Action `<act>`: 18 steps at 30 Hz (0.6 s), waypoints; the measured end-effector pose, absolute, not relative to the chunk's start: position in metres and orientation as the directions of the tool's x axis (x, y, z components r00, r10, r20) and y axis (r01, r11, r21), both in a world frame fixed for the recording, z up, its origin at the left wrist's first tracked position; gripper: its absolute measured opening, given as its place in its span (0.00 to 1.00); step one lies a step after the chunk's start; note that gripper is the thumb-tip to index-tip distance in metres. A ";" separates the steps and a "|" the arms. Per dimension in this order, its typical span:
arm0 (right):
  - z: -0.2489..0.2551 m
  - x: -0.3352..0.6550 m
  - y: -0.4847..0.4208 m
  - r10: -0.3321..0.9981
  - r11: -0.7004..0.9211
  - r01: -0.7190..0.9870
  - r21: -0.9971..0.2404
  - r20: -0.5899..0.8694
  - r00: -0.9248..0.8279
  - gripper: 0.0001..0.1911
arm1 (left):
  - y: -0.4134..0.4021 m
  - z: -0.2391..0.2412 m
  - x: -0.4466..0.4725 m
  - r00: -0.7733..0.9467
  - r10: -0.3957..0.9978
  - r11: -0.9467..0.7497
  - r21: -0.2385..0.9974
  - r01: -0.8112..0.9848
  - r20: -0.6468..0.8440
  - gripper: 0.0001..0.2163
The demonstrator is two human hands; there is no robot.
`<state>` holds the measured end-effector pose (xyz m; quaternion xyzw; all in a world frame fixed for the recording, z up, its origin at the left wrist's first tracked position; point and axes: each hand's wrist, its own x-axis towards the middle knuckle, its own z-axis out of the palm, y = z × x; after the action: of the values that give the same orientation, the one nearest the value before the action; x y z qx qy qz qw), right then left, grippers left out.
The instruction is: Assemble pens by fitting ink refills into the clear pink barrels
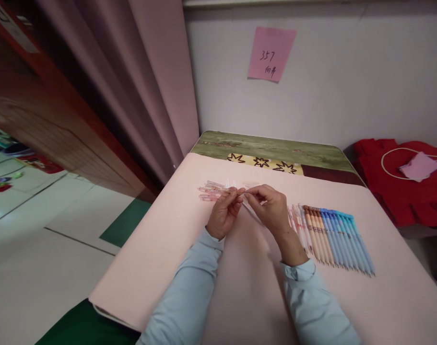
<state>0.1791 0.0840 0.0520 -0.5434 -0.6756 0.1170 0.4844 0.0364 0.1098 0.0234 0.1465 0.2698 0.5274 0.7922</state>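
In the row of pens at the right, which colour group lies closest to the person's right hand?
The pale pink pens at the row's left end lie closest to the right hand; orange and blue ones lie farther right.

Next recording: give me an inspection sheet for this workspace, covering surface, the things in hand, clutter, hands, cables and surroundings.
Surface: pale pink tabletop, with a green wood-look strip at its far edge.
Things in hand: a thin clear plastic pen part pinched between both hands; loose pinkish transparent pen pieces lie just beyond the left hand.
Clutter: a neat row of pens, pink, orange and blue, lies right of the right hand.
Hands: left hand and right hand meet fingertip to fingertip above the tabletop; light blue sleeves.
Cables: nothing seen.
Surroundings: pink paper note with handwriting on the white wall, mauve curtain on the left, red cloth bag on the right.
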 end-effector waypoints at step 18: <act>0.052 0.176 0.084 0.858 0.364 0.631 -0.685 0.510 0.059 0.07 | 0.109 0.019 0.037 0.339 0.914 0.404 0.564 -0.720 -0.223 0.11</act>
<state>0.1765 0.0842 0.0517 -0.5512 -0.6754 0.1195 0.4752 0.0366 0.1090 0.0188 0.1868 0.2601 0.5128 0.7965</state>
